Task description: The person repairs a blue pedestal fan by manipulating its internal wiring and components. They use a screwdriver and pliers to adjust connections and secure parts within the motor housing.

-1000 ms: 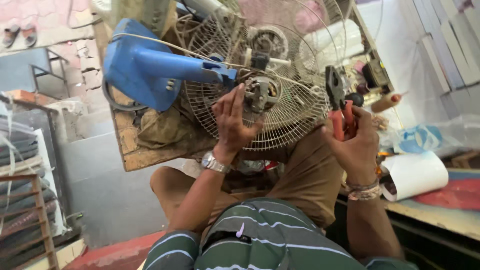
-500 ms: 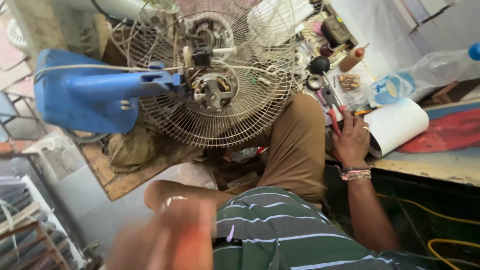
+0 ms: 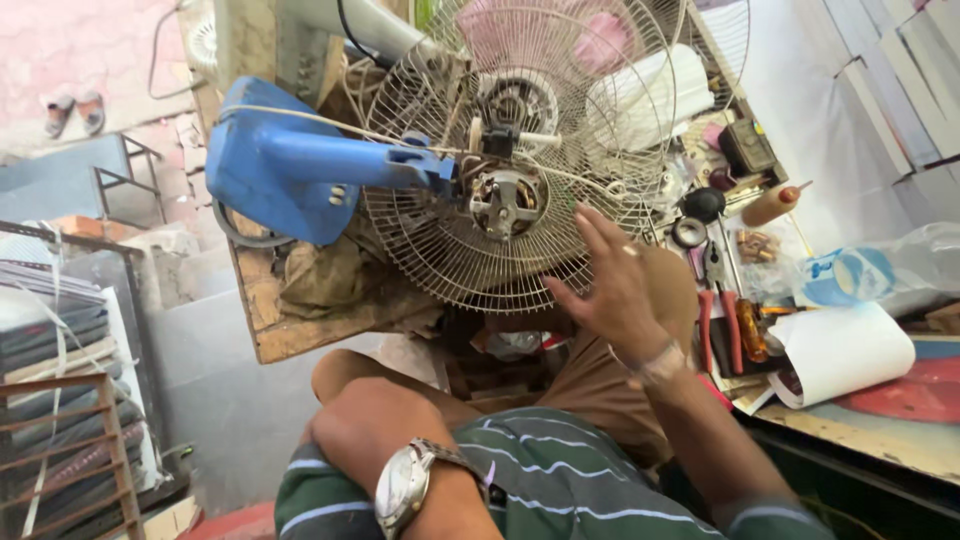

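right hand (image 3: 612, 290) is reaching out with open fingers, just by the wire fan cage (image 3: 520, 150) - holding nothing. left hand (image 3: 365, 435) is curling shut - empty too.

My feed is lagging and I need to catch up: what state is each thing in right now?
Fan guard: front cover off, motor exposed.
Fan motor: bare, no blade fitted.
Blue fan stand: lying on its side on the wooden board.
Right hand: open, empty, raised near the guard.
Left hand: closed, pulled back to the chest.
Red-handled pliers: lying on the bench, untouched.
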